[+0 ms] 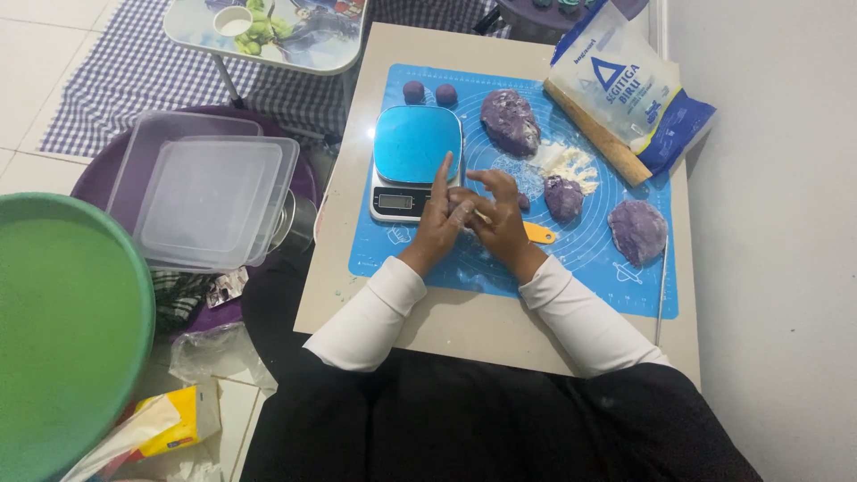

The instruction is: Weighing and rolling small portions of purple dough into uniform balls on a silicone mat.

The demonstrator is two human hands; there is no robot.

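1. In the head view, a small piece of purple dough (466, 212) is being pressed between the left hand (439, 225) and the right hand (500, 223), over the near middle of the blue silicone mat (536, 268).
2. The left hand's fingers are being held together around the piece, with the index finger raised straight toward the kitchen scale (413, 161); the right hand's fingers are being curled loosely over it.
3. An orange scraper (539, 235) is being partly hidden just right of the right hand.
4. Three larger purple dough lumps are being kept on the mat: one far (510, 121), one in the middle (563, 196), one at the right (637, 230).
5. Two small purple balls (429, 92) are being kept at the mat's far left corner.
6. A wooden rolling pin (596, 134) and a flour bag (625, 85) are being kept at the far right.
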